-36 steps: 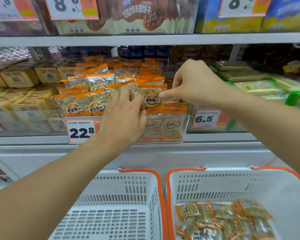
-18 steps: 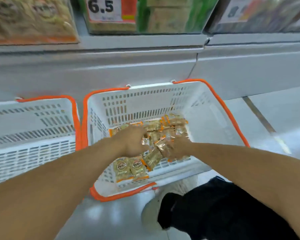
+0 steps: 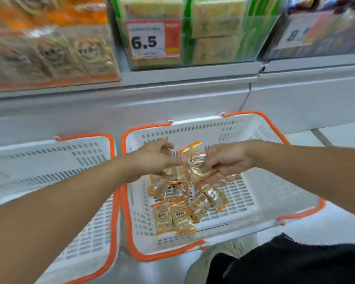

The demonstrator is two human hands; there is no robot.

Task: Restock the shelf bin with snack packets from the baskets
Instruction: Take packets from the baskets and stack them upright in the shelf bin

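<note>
Orange-trimmed and white, the right-hand basket [image 3: 260,193] sits on the floor below the shelf, and it serves as the landmark; inside it, toward its near and middle part, lies a loose heap of snack packets [image 3: 184,210], gold with orange ends; some lie flat, others overlap at angles. Above the heap, both hands meet over the basket's middle; the left hand [image 3: 154,160] has its fingers curled round the lower packets of a small bunch, and the right hand [image 3: 226,158] has its fingers closed on the other side, pinching a packet [image 3: 195,162] that stands upright between the two. Holding from both sides probably lets the person gather several slippery packets at once, so fewer trips are needed. To the left of the basket, touching its rim, stands a second basket [image 3: 49,167]; no packets show in the part seen. Above and to the left of the basket, on the shelf, the bin [image 3: 49,56] of the same snack looks blurred; it is likely the target. Right of it sits a bin with a 6.5 price tag [image 3: 152,39]. Near the basket's front edge a shoe [image 3: 205,261] and dark trouser leg [image 3: 295,263] show.
</note>
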